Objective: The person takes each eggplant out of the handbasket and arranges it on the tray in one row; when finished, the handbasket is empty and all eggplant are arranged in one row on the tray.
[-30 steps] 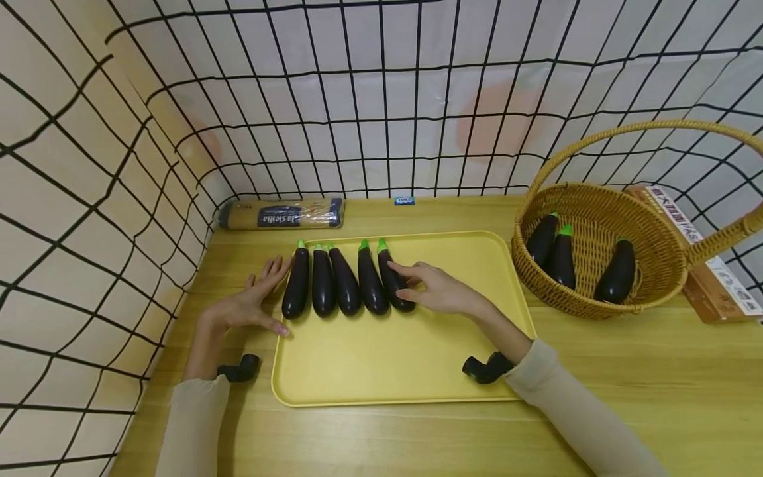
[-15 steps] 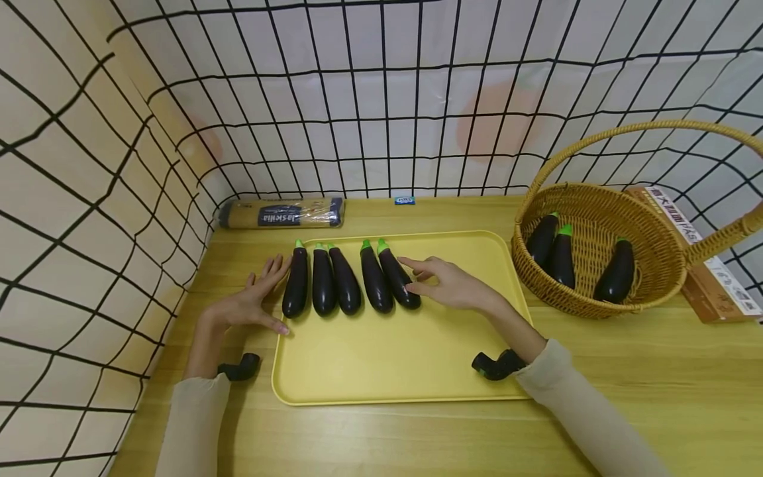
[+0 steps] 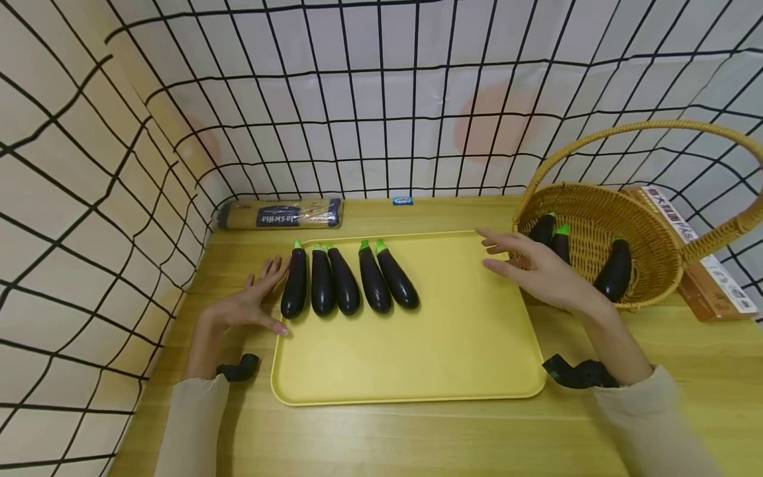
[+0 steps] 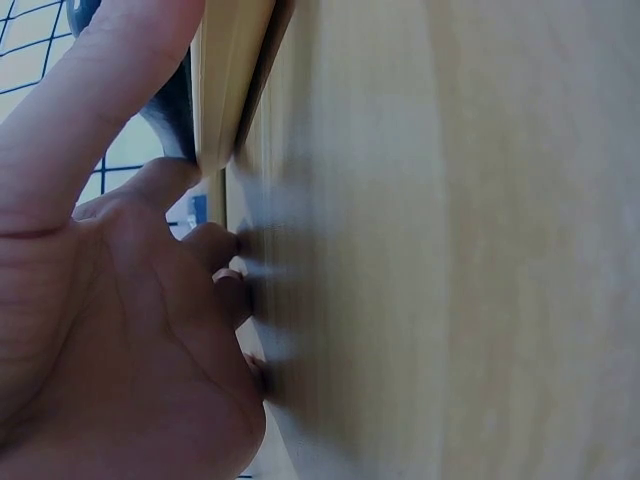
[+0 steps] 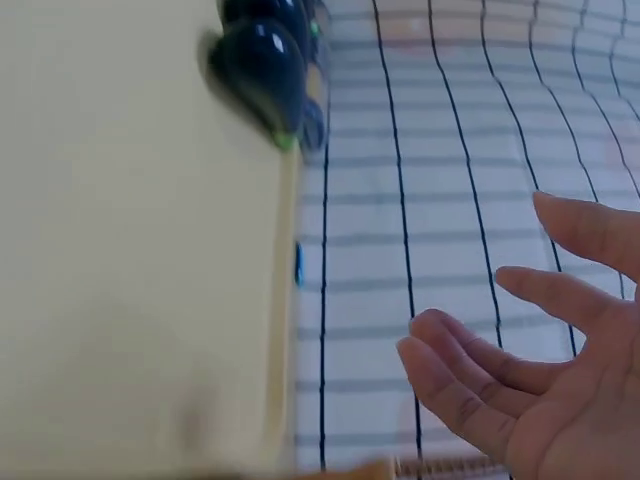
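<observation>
Several dark purple eggplants [image 3: 322, 285] with green stems lie in a row on the left half of a yellow tray [image 3: 465, 358]. My left hand [image 3: 253, 305] rests at the tray's left edge, fingers spread, fingertips right beside the leftmost eggplant [image 3: 295, 285]. In the left wrist view, the fingers of that hand [image 4: 140, 310] reach along the tray's side near the wooden tabletop. My right hand [image 3: 539, 271] hovers over the tray's right rim, holding nothing. It overlaps the wicker basket [image 3: 656, 278], where three more eggplants [image 3: 615, 268] lie. Its relaxed, parted fingers [image 5: 460, 405] show in the right wrist view.
The basket's tall handle [image 3: 644, 126] arches over it at the right. Behind the tray lie a wrapped roll [image 3: 280, 214] and a small blue packet [image 3: 403, 201]. A brown box [image 3: 709, 285] stands behind the basket. Black grid panels [image 3: 411, 99] border the back and left.
My right hand nudged the two rightmost eggplants in the row slightly right, left them, then moved right to the basket's side. The left hand stays at the tray's left edge.
</observation>
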`<state>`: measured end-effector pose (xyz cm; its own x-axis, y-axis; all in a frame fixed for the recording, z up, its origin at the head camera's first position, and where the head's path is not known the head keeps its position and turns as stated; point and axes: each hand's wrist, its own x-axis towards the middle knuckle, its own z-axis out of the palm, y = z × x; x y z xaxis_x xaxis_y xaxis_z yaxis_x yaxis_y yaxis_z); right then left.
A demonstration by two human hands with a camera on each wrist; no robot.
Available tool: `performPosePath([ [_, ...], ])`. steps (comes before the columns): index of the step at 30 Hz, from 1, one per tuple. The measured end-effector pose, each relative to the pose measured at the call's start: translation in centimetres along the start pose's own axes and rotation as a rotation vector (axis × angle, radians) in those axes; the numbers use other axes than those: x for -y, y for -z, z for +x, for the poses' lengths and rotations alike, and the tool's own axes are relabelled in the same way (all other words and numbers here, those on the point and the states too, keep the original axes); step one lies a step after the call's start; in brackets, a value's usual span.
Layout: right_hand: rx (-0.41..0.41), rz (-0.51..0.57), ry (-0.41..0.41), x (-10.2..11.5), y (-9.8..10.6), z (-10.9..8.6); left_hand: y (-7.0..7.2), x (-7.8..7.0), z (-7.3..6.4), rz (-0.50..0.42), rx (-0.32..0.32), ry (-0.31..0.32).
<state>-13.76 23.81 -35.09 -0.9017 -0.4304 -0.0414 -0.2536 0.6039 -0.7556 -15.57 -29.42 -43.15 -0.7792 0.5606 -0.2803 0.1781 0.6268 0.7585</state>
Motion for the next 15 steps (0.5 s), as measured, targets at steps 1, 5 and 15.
performPosePath([
  [1,-0.017,-0.010,-0.009,-0.3,0.6,-0.5,0.0,0.0,0.0,0.001,0.000,0.001],
  [5,-0.075,-0.051,-0.055,-1.7,2.5,-2.2,0.1,0.0,-0.1,0.009,-0.002,0.003],
  [15,-0.179,-0.255,-0.256,-6.7,6.3,-4.8,0.0,0.0,0.0,0.010,-0.003,0.005],
])
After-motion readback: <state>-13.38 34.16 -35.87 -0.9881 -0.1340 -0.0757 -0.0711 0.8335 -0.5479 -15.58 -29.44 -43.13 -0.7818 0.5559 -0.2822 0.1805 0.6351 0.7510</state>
